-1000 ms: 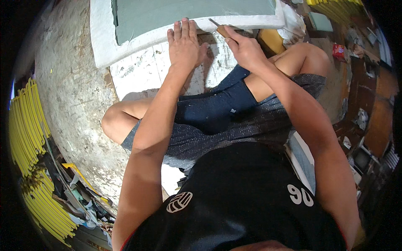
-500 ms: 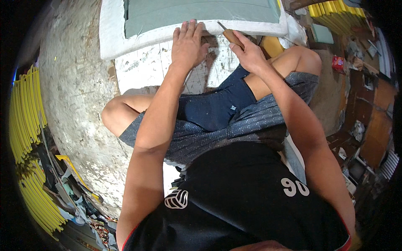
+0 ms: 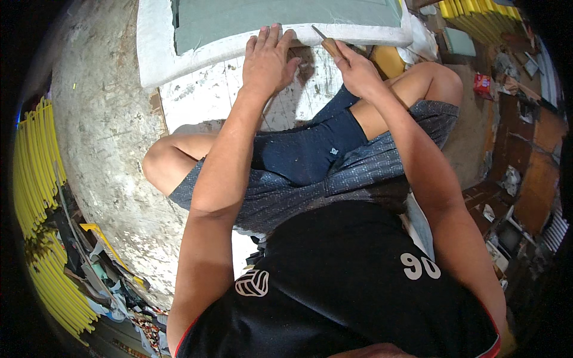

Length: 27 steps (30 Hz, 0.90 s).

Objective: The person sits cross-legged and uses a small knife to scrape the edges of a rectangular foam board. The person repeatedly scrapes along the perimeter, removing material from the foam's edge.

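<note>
A panel (image 3: 280, 18) with a grey-green middle and a border wrapped in white fabric (image 3: 155, 65) lies at the top of the view. My left hand (image 3: 265, 62) rests on its near border, fingers spread over the white fabric. To its right, my right hand (image 3: 358, 71) grips a wooden-handled tool (image 3: 331, 46) with a thin metal blade pointing up-left at that border; whether the tip touches it I cannot tell. Under the panel is a white, scratched board (image 3: 197, 95).
My crossed legs (image 3: 173, 161) are below the panel. Yellow tubes (image 3: 36, 167) and a yellow saw-like frame (image 3: 110, 244) are at left. At right are more yellow pieces (image 3: 477, 18), a pale green block (image 3: 458, 43), a red packet (image 3: 483, 85), a yellow cushion (image 3: 385, 59) and brown boards (image 3: 531, 185).
My right hand and the tool have moved slightly right, relative to the panel and my left hand. My left hand stays on the border, its fingers slightly more spread. The view has shifted a little.
</note>
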Each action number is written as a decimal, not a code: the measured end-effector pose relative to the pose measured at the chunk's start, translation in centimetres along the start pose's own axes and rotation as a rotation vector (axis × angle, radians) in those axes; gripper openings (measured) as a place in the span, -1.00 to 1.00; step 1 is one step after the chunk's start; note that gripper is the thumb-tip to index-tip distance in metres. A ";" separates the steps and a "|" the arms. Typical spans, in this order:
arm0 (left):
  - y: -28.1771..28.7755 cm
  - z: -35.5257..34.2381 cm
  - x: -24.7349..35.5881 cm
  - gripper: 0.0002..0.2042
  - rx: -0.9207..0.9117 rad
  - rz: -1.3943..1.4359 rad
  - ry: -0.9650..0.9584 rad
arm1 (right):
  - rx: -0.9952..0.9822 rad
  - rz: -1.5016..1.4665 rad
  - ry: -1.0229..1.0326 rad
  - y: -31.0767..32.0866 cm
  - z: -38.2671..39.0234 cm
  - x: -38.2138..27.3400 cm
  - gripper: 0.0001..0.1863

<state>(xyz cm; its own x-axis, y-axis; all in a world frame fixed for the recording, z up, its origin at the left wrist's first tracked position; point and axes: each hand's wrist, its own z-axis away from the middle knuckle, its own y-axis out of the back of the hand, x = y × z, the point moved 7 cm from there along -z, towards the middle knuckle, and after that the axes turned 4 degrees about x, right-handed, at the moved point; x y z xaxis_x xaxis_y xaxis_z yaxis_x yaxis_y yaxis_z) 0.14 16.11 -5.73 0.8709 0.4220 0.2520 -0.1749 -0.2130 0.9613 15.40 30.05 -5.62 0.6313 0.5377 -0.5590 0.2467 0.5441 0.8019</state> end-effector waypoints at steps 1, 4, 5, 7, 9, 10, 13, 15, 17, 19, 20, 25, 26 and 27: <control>0.0 0.0 0.0 -0.36 0.001 -0.011 -0.001 | 0.000 -0.002 -0.008 0.0 0.0 -0.1 -0.45; 0.0 0.1 -0.1 -0.36 -0.002 0.003 0.009 | 0.032 0.083 0.062 -0.1 0.0 -0.4 -0.47; 0.0 0.0 -0.1 -0.36 0.000 0.004 0.009 | 0.037 0.081 0.055 -0.1 -0.1 -0.3 -0.47; -0.1 0.0 0.0 -0.36 0.003 0.012 0.007 | 0.045 0.078 0.035 0.0 -0.1 -0.4 -0.47; -0.1 0.0 0.0 -0.36 0.001 0.009 0.009 | 0.019 -0.076 -0.032 -0.7 -0.5 -0.1 -0.48; -0.1 -0.1 0.0 -0.36 0.001 0.007 0.011 | 0.018 -0.104 -0.066 -0.7 -0.4 0.0 -0.48; 0.0 0.2 -0.1 -0.36 0.025 0.014 0.012 | 0.038 -0.089 -0.167 0.7 0.7 -2.8 -0.50; 0.1 0.1 -0.1 -0.36 0.025 0.014 -0.002 | 0.064 -0.116 -0.146 -0.4 0.0 -2.3 -0.50; 0.1 0.0 0.1 -0.35 0.028 0.016 -0.015 | 0.046 -0.308 -0.279 -1.6 -0.1 -0.9 -0.48; 0.0 0.1 0.0 -0.36 0.033 0.015 -0.013 | -0.028 -0.664 -0.557 -3.1 0.9 -1.6 -0.46; 0.1 0.0 0.0 -0.36 0.033 0.024 -0.012 | -0.049 -0.763 -0.591 -3.6 1.3 -1.9 -0.45; 0.2 -0.2 -0.1 -0.37 0.035 0.049 -0.014 | -0.227 -1.198 -0.695 -6.0 1.9 -2.2 -0.46; 0.2 -0.2 -0.1 -0.37 0.027 0.053 -0.016 | -0.260 -1.261 -0.700 -6.2 1.9 -2.2 -0.46; 0.2 -0.2 -0.3 -0.37 0.022 0.056 -0.014 | -0.313 -1.352 -0.712 -6.5 1.9 -2.4 -0.47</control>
<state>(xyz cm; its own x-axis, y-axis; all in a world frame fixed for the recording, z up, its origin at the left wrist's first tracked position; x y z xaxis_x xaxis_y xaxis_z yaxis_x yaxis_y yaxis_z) -0.21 16.15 -5.62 0.8664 0.3961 0.3040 -0.2139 -0.2557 0.9428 13.70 24.05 -9.10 0.3031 -0.7996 -0.5184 0.7981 0.5103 -0.3204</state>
